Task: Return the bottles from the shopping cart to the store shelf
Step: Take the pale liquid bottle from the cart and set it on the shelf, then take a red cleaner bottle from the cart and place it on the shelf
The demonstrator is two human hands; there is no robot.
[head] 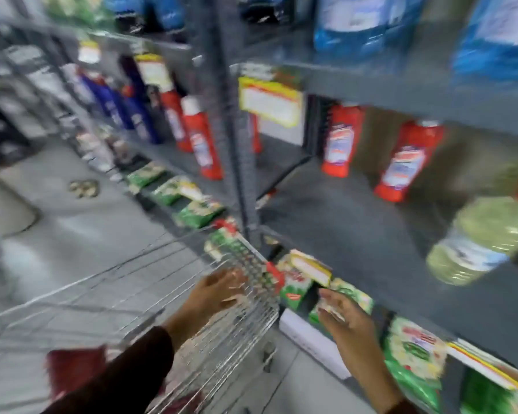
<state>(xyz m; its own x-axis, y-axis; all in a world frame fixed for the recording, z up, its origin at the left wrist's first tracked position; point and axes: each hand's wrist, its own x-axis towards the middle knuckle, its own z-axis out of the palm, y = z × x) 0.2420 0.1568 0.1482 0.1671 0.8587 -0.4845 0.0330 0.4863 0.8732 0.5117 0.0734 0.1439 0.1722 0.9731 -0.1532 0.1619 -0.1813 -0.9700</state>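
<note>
Both hands were seen empty and open: left hand [222, 289] over the shopping cart [245, 318], right hand [346, 316] beside it. Probably another bottle had to be fetched from the cart for the grey shelf [356, 228].

Motion blur makes every bottle label [339, 143] illegible; the shopping cart [210, 330] basket interior is indiscernible.

bottles [341, 141]: red, white caps | shelf [356, 210]: grey | packets [413, 354]: green-white | sleeve [126, 375]: maroon
</note>
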